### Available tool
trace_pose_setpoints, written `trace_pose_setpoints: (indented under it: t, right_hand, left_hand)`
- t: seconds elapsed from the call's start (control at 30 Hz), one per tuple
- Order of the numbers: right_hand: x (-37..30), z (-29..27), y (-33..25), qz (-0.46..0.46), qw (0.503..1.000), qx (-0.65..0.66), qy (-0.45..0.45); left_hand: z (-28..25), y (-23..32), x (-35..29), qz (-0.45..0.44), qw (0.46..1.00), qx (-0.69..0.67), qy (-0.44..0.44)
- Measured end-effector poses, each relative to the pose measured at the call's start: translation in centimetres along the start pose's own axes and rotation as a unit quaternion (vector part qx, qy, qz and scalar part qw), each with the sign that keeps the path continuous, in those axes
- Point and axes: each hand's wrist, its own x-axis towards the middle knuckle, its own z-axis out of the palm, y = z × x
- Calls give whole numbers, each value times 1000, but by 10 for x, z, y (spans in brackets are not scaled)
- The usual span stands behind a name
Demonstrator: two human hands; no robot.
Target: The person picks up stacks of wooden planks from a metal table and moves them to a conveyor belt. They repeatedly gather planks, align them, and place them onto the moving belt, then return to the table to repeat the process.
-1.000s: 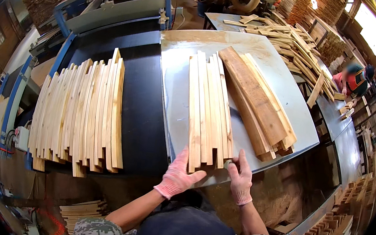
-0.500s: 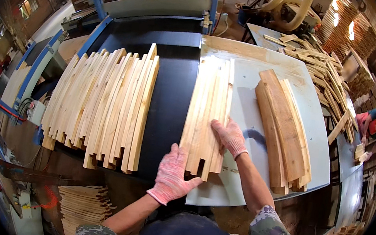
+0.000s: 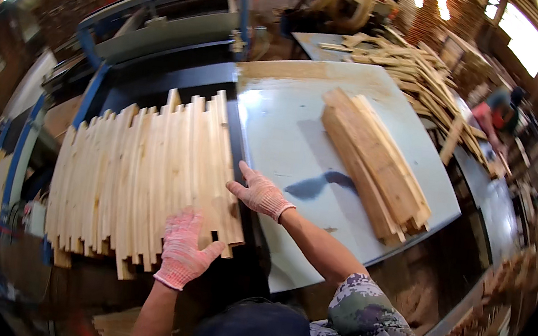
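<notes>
A wide row of pale wooden strips (image 3: 127,177) lies side by side on the black conveyor belt (image 3: 151,90), their ends uneven. My left hand (image 3: 186,250), in a pink-and-white knit glove, rests flat on the near ends of the strips toward the right of the row, thumb held out. At the row's right edge is my right hand (image 3: 258,192), gloved alike, with its fingers apart and their tips by the outermost strip. Neither hand grips anything.
On the grey tabletop (image 3: 288,123) to the right lies a stack of brown and pale boards (image 3: 373,164). Beyond it is a heap of loose strips (image 3: 421,76). The blue machine frame (image 3: 168,4) crosses the belt's far end. A co-worker (image 3: 490,118) stands at far right.
Both hands have moved left, and the bundle of strips from the grey tabletop now lies against the row on the belt. My view has also shifted.
</notes>
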Motion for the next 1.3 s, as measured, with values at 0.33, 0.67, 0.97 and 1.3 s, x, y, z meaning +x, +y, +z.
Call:
trace_pose_setpoints:
  t: [0.33, 0.67, 0.97, 1.3]
  right_hand:
    - [-97, -273, 124, 304, 916, -187, 185]
    - [-97, -304, 128, 368, 898, -224, 90]
    - [-102, -303, 99, 313, 901, -284, 97]
    - [-137, -356, 158, 248, 921, -180, 243]
  left_hand:
    - [10, 43, 42, 147, 974, -168, 24]
    - [63, 108, 40, 217, 929, -273, -123]
    - [113, 129, 41, 190, 919, -303, -166]
    - [180, 205, 89, 174, 905, -312, -231]
